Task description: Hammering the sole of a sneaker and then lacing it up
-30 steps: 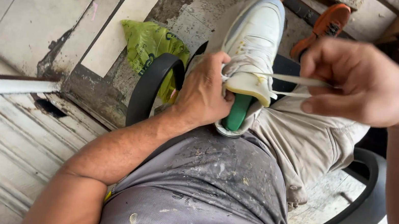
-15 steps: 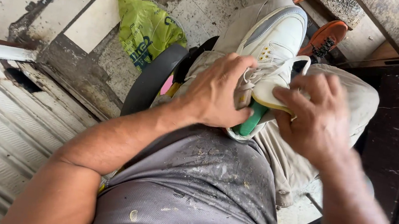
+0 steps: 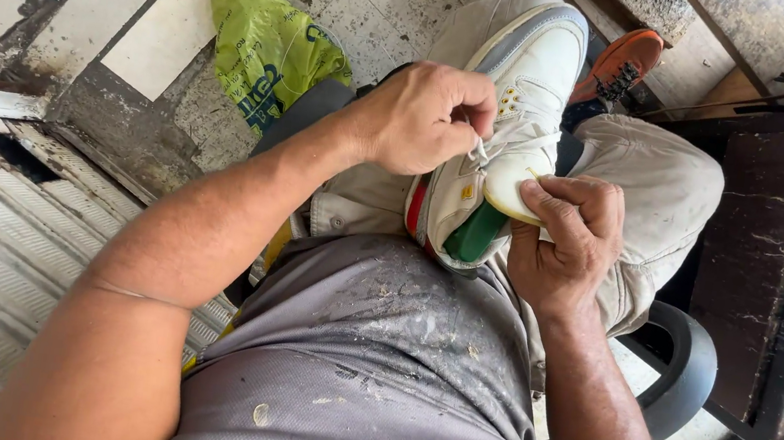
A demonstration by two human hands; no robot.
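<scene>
Stained concrete floor and a ribbed metal shutter fill the background, with a crumpled yellow-green plastic bag [image 3: 268, 47] at ten o'clock. From eight o'clock the left hand [image 3: 425, 119] reaches in, wrist bent, fingertips pinching a thin white lace [image 3: 479, 148] on the white leather high-top sneaker [image 3: 517, 115] lying in the lap at centre. At four o'clock the right hand [image 3: 566, 238] presses the sneaker's tongue, its fingers curled and partly hidden.

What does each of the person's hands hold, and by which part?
The right hand holds the white sneaker by its tongue, thumb on top. The left hand pinches a thin white lace or thread at the shoe's side.
</scene>
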